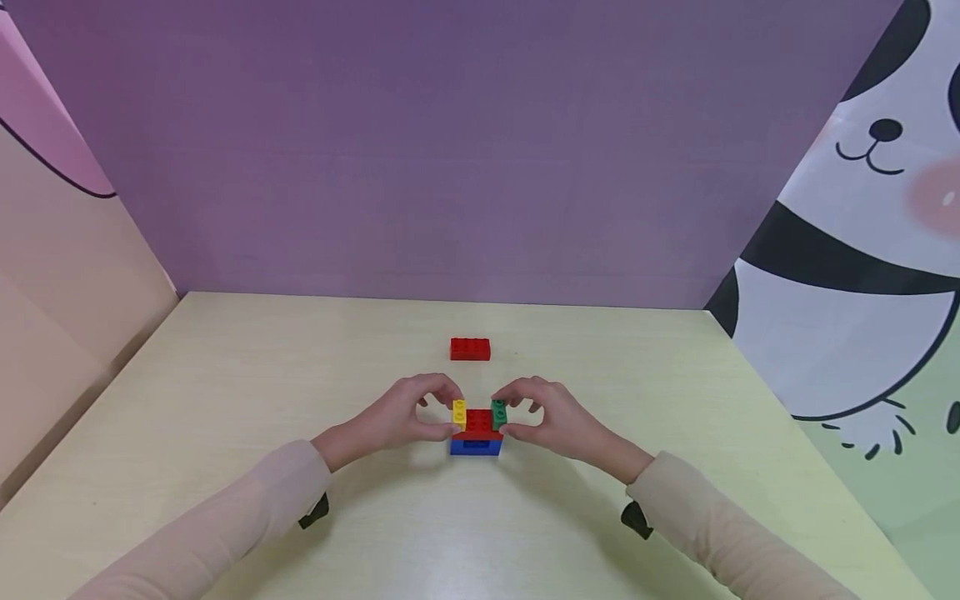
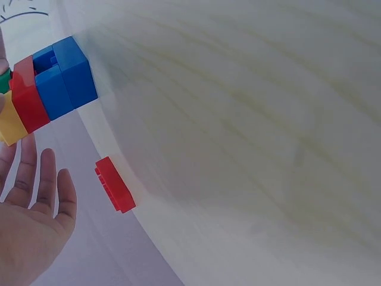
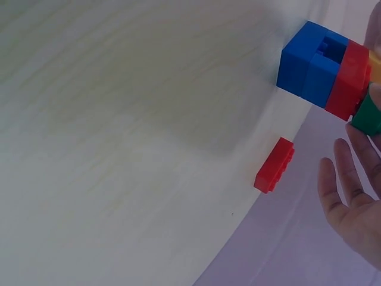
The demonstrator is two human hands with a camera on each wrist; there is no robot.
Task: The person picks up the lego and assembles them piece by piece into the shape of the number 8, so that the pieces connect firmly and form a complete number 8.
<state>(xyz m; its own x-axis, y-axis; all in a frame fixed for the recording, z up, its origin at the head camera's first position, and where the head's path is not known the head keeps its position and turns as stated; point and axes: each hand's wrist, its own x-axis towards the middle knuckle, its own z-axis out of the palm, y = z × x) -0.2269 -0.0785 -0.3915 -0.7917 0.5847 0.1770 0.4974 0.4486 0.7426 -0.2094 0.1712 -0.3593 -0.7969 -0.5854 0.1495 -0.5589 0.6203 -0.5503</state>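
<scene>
A small stack stands on the table, with blue bricks (image 1: 476,448) at the bottom and a red brick (image 1: 478,422) on top of them. At the stack's left end my left hand (image 1: 417,410) pinches a yellow brick (image 1: 459,414) between thumb and finger. Opposite it, my right hand (image 1: 549,417) pinches a green brick (image 1: 498,414) at the right end. Both small bricks sit against the red brick's top; whether they are pressed fully down I cannot tell. In the left wrist view, the left hand's other fingers (image 2: 46,179) spread away from the stack.
A loose red brick (image 1: 470,349) lies on the pale table (image 1: 300,350) behind the stack. Beyond the table's far edge rises a purple wall (image 1: 450,167). A panda picture (image 1: 862,333) covers the right side wall.
</scene>
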